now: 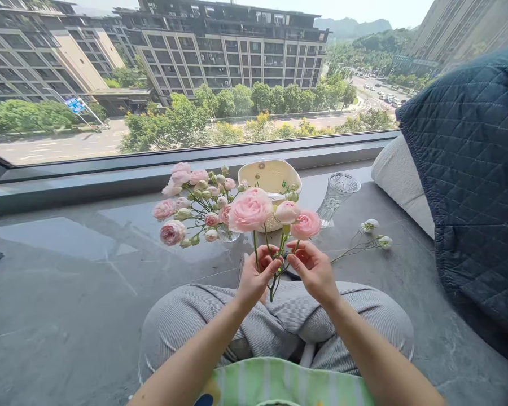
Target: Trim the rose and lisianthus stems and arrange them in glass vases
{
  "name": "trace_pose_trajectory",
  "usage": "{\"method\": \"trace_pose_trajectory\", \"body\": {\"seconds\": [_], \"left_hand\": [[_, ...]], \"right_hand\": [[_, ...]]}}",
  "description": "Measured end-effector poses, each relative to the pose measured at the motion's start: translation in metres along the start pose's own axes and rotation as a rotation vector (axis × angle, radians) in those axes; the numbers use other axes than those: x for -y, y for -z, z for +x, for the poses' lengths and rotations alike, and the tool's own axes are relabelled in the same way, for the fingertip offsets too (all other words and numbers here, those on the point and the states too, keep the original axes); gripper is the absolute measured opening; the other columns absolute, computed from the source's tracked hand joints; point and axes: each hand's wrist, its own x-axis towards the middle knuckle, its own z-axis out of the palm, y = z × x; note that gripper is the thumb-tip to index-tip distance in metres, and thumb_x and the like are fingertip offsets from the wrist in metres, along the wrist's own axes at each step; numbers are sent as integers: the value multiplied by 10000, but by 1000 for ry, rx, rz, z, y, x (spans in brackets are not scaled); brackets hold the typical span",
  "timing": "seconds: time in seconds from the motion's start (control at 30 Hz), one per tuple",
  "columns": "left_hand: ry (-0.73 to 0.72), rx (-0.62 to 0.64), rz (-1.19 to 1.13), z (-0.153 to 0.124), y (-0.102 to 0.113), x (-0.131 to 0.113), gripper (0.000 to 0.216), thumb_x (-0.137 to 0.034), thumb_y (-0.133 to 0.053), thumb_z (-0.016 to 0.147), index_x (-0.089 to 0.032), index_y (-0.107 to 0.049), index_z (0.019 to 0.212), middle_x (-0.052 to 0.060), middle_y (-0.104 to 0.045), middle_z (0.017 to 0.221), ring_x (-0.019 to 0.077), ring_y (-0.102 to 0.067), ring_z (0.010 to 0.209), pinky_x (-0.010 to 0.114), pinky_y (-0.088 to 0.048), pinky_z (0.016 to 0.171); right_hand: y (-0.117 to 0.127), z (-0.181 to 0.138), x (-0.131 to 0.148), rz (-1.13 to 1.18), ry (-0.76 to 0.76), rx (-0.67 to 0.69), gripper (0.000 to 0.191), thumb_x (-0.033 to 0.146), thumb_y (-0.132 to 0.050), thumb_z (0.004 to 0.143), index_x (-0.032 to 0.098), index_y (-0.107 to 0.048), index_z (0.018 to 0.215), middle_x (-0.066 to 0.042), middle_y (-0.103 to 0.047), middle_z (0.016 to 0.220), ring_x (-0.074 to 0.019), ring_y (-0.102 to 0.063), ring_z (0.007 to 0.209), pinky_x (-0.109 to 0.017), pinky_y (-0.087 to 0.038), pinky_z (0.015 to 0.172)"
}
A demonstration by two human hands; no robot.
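A branching stem of pink roses (250,210) stands upright between my hands, its blooms above my fingers and its cut end below them. My left hand (257,273) is closed on the green stems from the left. From the right, my right hand (314,269) pinches a side stem below the smaller pink bloom. Behind the left side lies a bunch of pink roses and buds (195,203) in a clear glass vase (228,233), mostly hidden by flowers. A cream basket (271,176) sits behind the held roses, partly covered by them.
To the right stands a clear ribbed glass vase (337,197). Thin stems with white flowers (369,225) lie on the grey stone surface (88,304). A dark quilted cover (478,169) over something pale is at the far right. A window frame (186,164) runs along the back.
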Motion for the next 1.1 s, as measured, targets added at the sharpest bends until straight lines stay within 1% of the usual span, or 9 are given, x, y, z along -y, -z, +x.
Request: {"method": "trace_pose_trajectory", "body": {"seconds": [0.13, 0.27, 0.4, 0.43, 0.5, 0.6, 0.77, 0.93, 1.1], "left_hand": [[-19, 15, 82, 2, 1, -2, 495, -454, -701, 754, -136, -587, 1115, -46, -448, 644, 67, -387, 548, 191, -316, 523], [-107, -72, 146, 4, 1, 0, 565, -436, -708, 753, -165, -544, 1221, 12, -512, 859, 90, -464, 682, 204, -408, 644], [-424, -417, 181, -2, 3, 8, 626, -323, -750, 730, -240, -460, 1279, 51, -486, 1106, 106, -497, 877, 217, -434, 818], [-529, -464, 199, -4, 2, 7, 586, -289, -749, 734, -248, -476, 1250, 42, -497, 1088, 100, -499, 863, 213, -436, 819], [-641, -418, 246, -8, 0, -1, 418, -249, -702, 781, -234, -538, 1165, 33, -554, 1020, 97, -525, 818, 214, -453, 803], [-500, -216, 301, -5, -8, -24, 257, -277, -577, 879, -196, -604, 1122, 71, -647, 1057, 141, -608, 924, 253, -483, 857], [-210, -20, 245, 21, -19, -55, 445, -415, -540, 889, -167, -581, 1257, 110, -634, 1255, 221, -602, 1140, 315, -478, 963], [11, 132, 171, 43, -11, -39, 536, -482, -600, 834, -176, -587, 1274, 114, -636, 1257, 252, -572, 1191, 377, -432, 1031], [202, 218, 53, 50, -9, -24, 598, -465, -724, 724, -153, -621, 1224, 126, -662, 1187, 246, -621, 1075, 396, -467, 967]], "right_hand": [[-4, -3, -5, -11, 25, 7, 176, 355, -594, 862, 192, -656, 883, -21, -657, 739, -109, -584, 571, -221, -480, 546], [-5, -6, -15, -127, 101, -73, 178, 286, -569, 866, 187, -638, 735, -24, -655, 641, -134, -604, 566, -243, -493, 571], [-2, -5, -16, -264, 213, -126, 215, 192, -526, 838, 184, -619, 644, -26, -651, 611, -138, -599, 562, -244, -488, 581], [-2, -4, -14, -314, 257, -141, 223, 172, -512, 827, 183, -616, 629, -22, -645, 595, -134, -584, 546, -238, -478, 566], [-1, -2, -9, -407, 351, -175, 233, 143, -494, 803, 182, -607, 603, -14, -626, 560, -123, -547, 509, -222, -447, 527], [0, 1, -3, -464, 455, -207, 240, 118, -476, 785, 182, -592, 585, -3, -611, 538, -107, -505, 469, -203, -410, 484], [1, 2, -1, -437, 511, -170, 206, 96, -482, 798, 187, -638, 699, -18, -679, 653, -129, -603, 572, -208, -476, 566], [2, -3, 1, -393, 518, -70, 178, 130, -515, 829, 203, -677, 850, -31, -717, 758, -145, -650, 646, -222, -512, 609], [-2, -7, 5, -407, 546, 52, 157, 131, -531, 836, 204, -658, 895, -18, -701, 722, -131, -641, 628, -215, -515, 601]]}}
